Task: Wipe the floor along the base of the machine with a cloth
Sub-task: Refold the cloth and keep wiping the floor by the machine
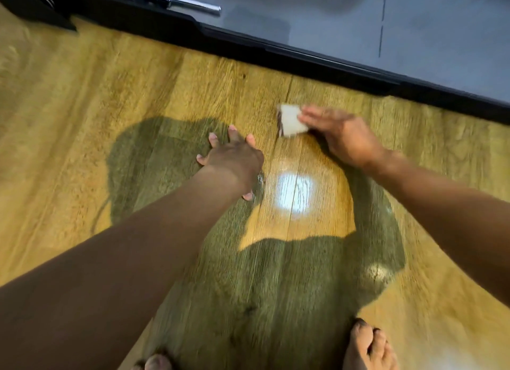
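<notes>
Bare foot (pixel 369 347) lowest in shot. Left hand (pixel 234 157) flat on wood floor (pixel 82 107), fingers spread, holding nothing. Right hand (pixel 342 135) fingers straight, pressing white cloth (pixel 291 120) down; cloth pokes past fingertips, near black machine base (pixel 276 49).

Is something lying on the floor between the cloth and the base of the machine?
Nothing visible. The right hand presses the cloth on the floor; only bare wood lies between it and the black base.
</notes>
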`<control>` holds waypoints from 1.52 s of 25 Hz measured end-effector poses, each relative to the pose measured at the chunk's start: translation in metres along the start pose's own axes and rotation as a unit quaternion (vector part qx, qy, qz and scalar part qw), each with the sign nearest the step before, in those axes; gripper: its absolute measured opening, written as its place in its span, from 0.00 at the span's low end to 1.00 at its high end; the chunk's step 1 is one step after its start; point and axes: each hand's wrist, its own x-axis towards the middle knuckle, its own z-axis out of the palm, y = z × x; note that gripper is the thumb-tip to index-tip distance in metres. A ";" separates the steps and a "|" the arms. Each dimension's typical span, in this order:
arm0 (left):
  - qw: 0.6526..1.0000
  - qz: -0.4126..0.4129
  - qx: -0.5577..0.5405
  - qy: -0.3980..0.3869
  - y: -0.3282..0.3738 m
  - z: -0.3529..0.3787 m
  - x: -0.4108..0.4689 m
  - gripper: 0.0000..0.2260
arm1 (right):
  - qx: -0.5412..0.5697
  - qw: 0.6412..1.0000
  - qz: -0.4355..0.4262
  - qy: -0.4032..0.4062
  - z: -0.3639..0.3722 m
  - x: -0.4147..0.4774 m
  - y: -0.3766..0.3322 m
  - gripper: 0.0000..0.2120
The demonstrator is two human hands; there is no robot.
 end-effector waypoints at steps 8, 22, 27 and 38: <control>1.000 0.017 0.003 0.017 -0.001 -0.001 -0.005 0.50 | 0.078 0.988 0.118 0.058 0.023 -0.035 -0.053 0.20; 0.999 0.026 0.012 0.032 -0.005 0.005 -0.007 0.50 | 0.067 0.993 -0.094 -0.015 0.034 -0.149 -0.113 0.23; 0.999 0.018 0.000 0.028 -0.004 0.004 -0.005 0.51 | 0.107 0.992 0.064 0.020 0.009 -0.101 -0.077 0.23; 0.999 0.012 0.008 0.039 -0.003 0.002 -0.007 0.51 | 0.108 0.986 -0.092 -0.091 0.003 -0.165 -0.090 0.28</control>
